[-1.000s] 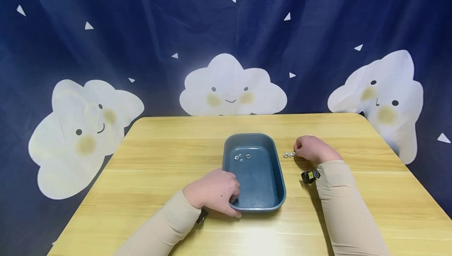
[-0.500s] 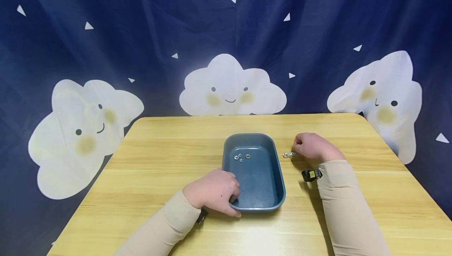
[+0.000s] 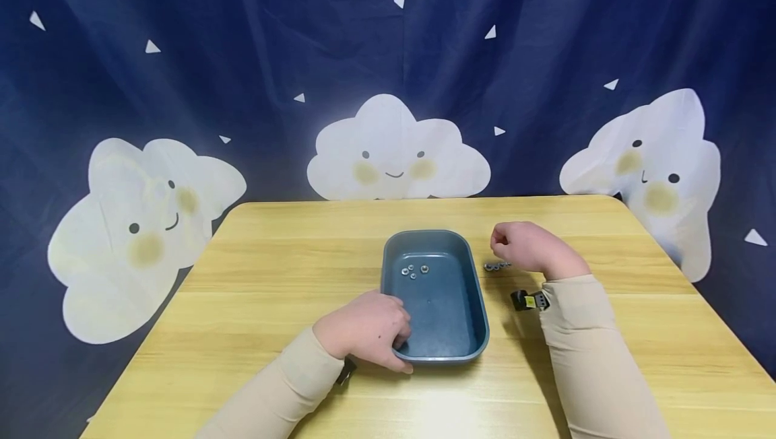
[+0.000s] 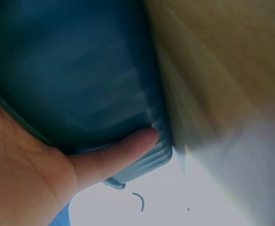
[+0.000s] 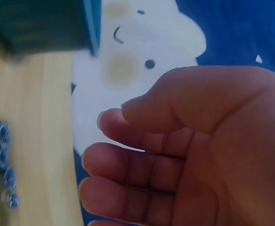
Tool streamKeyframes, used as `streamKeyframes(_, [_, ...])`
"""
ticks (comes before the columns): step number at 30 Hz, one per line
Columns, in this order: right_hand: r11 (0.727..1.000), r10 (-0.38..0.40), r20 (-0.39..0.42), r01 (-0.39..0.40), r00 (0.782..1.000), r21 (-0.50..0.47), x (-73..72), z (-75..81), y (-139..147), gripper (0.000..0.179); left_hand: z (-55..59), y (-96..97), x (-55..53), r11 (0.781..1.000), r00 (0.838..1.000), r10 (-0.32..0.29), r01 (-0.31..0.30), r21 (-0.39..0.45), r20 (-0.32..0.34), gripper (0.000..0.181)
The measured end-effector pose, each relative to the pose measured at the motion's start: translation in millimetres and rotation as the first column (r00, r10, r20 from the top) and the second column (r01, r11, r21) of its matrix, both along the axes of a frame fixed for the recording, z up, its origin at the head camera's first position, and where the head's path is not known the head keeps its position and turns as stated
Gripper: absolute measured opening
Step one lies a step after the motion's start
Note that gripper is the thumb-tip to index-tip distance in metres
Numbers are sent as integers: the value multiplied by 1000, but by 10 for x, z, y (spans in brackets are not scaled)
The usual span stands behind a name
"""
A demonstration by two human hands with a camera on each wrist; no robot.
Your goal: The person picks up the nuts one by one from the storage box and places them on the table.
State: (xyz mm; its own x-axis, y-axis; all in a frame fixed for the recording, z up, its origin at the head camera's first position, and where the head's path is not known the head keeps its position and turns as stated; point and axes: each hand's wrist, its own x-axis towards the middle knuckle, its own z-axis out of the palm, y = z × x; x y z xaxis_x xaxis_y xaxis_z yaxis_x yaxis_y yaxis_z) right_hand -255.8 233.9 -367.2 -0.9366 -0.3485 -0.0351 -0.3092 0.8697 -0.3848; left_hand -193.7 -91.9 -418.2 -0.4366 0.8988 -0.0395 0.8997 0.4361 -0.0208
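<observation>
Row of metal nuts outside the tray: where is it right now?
In the head view, the row of nuts lies on the table just right of the blue tray, close by the person's right grip.

On the table (image 3: 261,271), near the middle, a tray (image 3: 439,314). Inside, toward the far left, a cluster of three nuts (image 3: 405,271), with a fourth nut (image 3: 424,269) just to the right. Around the tray's near left corner, the left hand (image 3: 370,328), thumb outside. Right of the tray, a row of nuts (image 3: 488,267); near its right end, the right hand (image 3: 533,248), raised. Behind the table, a curtain (image 3: 400,42).
</observation>
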Motion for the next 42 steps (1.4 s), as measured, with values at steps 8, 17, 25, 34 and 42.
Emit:
streamKeyframes(8, [999, 50, -44, -51, 998, -8, 72, 78, -196, 13, -6, -6, -1, 1000, 1000, 1, -1, 4, -2, 50])
streamKeyframes(17, [995, 97, -52, -97, 994, -3, 141, 146, -416, 11, -3, -4, -2, 1000, 1000, 4, -4, 6, -4, 50])
streamKeyframes(25, [989, 147, -77, -147, 986, 9, 164, 128, -653, 9, 18, -2, 2, 1000, 1000, -1, 1, -2, -2, 50])
streamKeyframes(34, [976, 220, -88, -217, 972, 33, 136, 35, -862, 8, 17, 16, 5, 1000, 1000, -13, 13, 8, 8, 50])
streamKeyframes(42, [971, 237, -82, -233, 968, 55, 97, -66, -1034, 17, 21, 4, -4, 1000, 1000, -15, 15, 11, 10, 51])
